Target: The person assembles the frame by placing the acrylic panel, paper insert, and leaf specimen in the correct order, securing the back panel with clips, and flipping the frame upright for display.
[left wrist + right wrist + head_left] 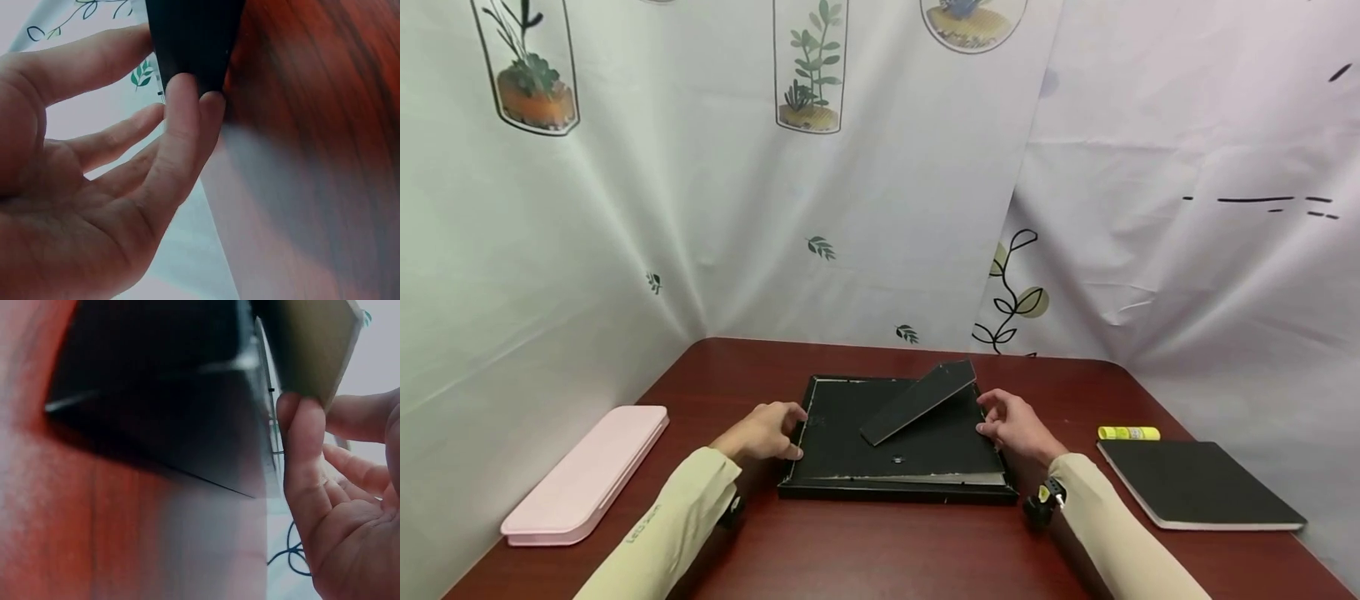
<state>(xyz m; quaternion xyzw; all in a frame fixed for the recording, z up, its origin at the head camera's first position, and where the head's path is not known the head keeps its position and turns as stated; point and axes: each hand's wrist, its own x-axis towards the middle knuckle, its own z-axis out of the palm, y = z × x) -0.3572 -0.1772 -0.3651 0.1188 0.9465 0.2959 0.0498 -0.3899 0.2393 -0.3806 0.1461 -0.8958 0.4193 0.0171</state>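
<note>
A black picture frame (895,490) lies back side up on the table, its back panel (842,458) showing and its black stand leg (917,402) angled upward. A pale strip shows between panel and frame along the near edge. My left hand (765,431) grips the left edge, with fingertips (182,94) against the black side in the left wrist view. At the right edge, my right hand (1018,427) pinches a board (319,344) with a tan face, seemingly the back panel, beside the black frame (156,419) in the right wrist view.
A pink case (587,475) lies at the left on the dark red table (880,550). To the right are a yellow glue stick (1127,433) and a black-covered book (1198,483). Printed white cloth (880,192) hangs behind and at both sides.
</note>
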